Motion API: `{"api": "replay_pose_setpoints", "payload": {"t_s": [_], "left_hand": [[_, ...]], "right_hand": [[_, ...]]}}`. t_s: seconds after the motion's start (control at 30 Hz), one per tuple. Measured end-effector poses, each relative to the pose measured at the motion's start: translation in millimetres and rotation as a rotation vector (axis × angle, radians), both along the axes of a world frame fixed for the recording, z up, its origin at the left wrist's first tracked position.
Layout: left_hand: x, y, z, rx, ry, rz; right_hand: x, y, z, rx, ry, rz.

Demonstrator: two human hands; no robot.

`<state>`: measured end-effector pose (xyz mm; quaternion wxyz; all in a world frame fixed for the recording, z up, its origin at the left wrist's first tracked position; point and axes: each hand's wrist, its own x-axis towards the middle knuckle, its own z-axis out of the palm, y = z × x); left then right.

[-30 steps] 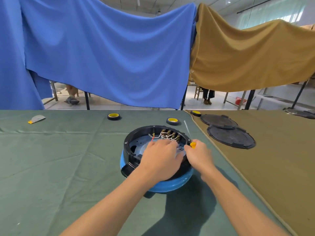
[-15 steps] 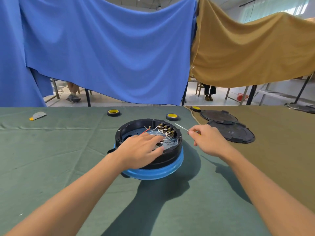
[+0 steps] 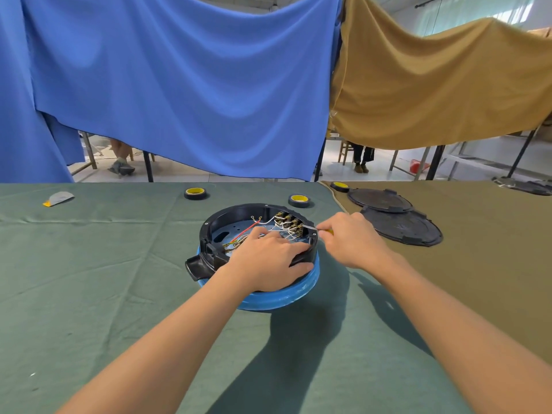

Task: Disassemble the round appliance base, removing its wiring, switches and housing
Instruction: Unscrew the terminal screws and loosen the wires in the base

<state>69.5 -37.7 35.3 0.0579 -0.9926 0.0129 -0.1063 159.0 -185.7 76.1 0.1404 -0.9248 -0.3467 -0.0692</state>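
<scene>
The round appliance base (image 3: 236, 216), a black housing on a blue ring, lies open side up on the green cloth. Inside it are white and red wires (image 3: 249, 227) and a row of brass switch terminals (image 3: 289, 220) at the far right wall. My left hand (image 3: 268, 258) rests over the near rim, thumb on the outer right side, fingers reaching inside. My right hand (image 3: 349, 240) grips a small screwdriver (image 3: 310, 227) with a yellow handle. Its metal tip points left at the terminals.
Two black round covers (image 3: 400, 225) lie on the brown cloth to the right. Three tape rolls (image 3: 195, 193) with yellow cores sit behind the base. A grey scraper (image 3: 58, 198) lies far left. Blue and brown sheets hang behind the table.
My right hand drew away from the base with the screwdriver, then came back so the tip points at the terminals. My left hand slid to the near right rim.
</scene>
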Motion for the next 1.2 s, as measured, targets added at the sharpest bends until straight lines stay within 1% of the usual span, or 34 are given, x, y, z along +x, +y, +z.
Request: {"api": "replay_pose_setpoints", "payload": {"t_s": [0.07, 0.23, 0.37, 0.53, 0.63, 0.87, 0.97, 1.07, 1.13, 1.17, 1.2], "left_hand": [[-0.5, -0.6, -0.8, -0.007, 0.014, 0.013], [-3.0, 0.9, 0.4, -0.145, 0.074, 0.027], [-3.2, 2.3, 1.6, -0.180, 0.101, 0.040], [-2.0, 3.9, 4.0, -0.210, 0.137, 0.043], [-1.9, 4.8, 5.1, -0.230, 0.143, 0.032], [-0.7, 6.4, 4.7, -0.259, 0.153, 0.026], [-0.7, 6.9, 6.0, -0.278, 0.163, 0.020], [-0.7, 6.4, 7.2, -0.278, 0.164, 0.017], [-1.2, 6.1, 7.0, -0.272, 0.161, 0.026], [-1.6, 5.8, 6.6, -0.268, 0.157, 0.033], [-1.8, 5.6, 6.1, -0.262, 0.152, 0.040]], "right_hand": [[-0.4, 1.2, 0.5, -0.014, -0.011, -0.002], [0.4, 3.4, 3.8, -0.045, -0.032, -0.004], [4.1, 5.9, 10.9, -0.085, -0.028, 0.015], [17.7, 12.2, 30.8, -0.115, 0.045, 0.055], [33.2, 13.6, 43.6, -0.134, 0.146, 0.091], [71.6, 9.4, 57.0, -0.085, 0.548, 0.079], [80.2, 6.4, 55.9, -0.062, 0.656, 0.068], [82.7, 5.3, 56.2, -0.049, 0.671, 0.049], [78.8, 5.6, 54.2, -0.031, 0.649, 0.050], [74.5, 6.1, 52.2, -0.024, 0.604, 0.060], [67.4, 6.2, 49.7, -0.031, 0.520, 0.076]]}}
